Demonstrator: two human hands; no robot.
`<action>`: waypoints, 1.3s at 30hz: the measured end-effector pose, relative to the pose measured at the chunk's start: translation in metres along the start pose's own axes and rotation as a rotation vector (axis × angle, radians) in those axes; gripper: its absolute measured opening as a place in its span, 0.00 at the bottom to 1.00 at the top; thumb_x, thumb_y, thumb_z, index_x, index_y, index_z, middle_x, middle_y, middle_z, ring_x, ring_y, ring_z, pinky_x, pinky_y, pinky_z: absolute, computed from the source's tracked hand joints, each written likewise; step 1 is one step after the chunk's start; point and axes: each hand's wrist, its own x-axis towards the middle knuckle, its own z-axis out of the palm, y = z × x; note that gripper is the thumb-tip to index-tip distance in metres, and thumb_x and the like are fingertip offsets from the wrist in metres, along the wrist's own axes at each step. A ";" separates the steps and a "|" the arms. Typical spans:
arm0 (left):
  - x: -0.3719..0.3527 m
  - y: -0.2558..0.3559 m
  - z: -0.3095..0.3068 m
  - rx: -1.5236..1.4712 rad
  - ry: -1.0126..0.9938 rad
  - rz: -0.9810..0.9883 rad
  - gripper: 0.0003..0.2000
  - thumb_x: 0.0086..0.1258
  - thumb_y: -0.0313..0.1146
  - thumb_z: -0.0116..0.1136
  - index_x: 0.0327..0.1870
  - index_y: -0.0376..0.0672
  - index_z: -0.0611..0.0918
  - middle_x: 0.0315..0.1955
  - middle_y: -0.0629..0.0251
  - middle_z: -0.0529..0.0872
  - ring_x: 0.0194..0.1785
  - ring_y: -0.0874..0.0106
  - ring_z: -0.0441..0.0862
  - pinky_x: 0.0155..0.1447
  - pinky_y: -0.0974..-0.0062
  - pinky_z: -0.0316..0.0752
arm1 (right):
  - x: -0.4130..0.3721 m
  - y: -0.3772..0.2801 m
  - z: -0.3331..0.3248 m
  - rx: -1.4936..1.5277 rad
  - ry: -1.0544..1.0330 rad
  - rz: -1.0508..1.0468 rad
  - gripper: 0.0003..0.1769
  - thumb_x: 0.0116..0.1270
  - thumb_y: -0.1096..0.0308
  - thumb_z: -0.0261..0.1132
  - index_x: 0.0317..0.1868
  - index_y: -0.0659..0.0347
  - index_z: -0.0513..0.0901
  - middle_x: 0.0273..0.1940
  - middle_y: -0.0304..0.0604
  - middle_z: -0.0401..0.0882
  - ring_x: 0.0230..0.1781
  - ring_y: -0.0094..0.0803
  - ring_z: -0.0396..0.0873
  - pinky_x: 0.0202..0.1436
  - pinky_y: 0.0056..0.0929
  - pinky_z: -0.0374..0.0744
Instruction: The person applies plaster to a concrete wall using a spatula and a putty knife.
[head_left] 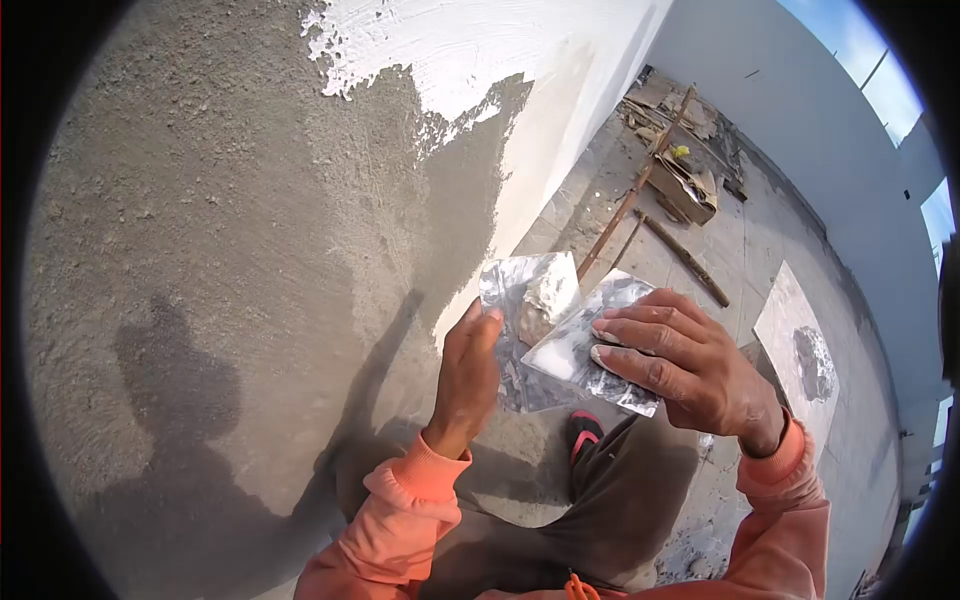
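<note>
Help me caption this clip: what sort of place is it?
Probably an outdoor building site: a rough grey wall partly coated with white plaster, scrap timber piled on the tiled floor, and the left hand and right hand holding plaster-smeared blades.

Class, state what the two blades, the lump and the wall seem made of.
The left-hand blade and right-hand blade: likely steel, shiny glints under white smears. The lump: probably white putty, pasty, matte. The wall: grey cement render, rough, grainy.

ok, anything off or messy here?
White coat on the wall ends in a ragged edge. Scrap wood and cardboard lie heaped by the far wall. Left hand holds a putty-loaded plate, right hand a blade.
</note>
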 end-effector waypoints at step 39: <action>-0.113 0.031 -0.054 0.295 0.261 0.042 0.27 0.68 0.39 0.44 0.62 0.27 0.69 0.54 0.53 0.78 0.56 0.66 0.77 0.61 0.72 0.70 | -0.030 0.179 0.277 1.925 0.776 1.107 0.14 0.71 0.79 0.52 0.56 0.68 0.69 0.49 0.46 0.76 0.48 0.37 0.80 0.57 0.43 0.79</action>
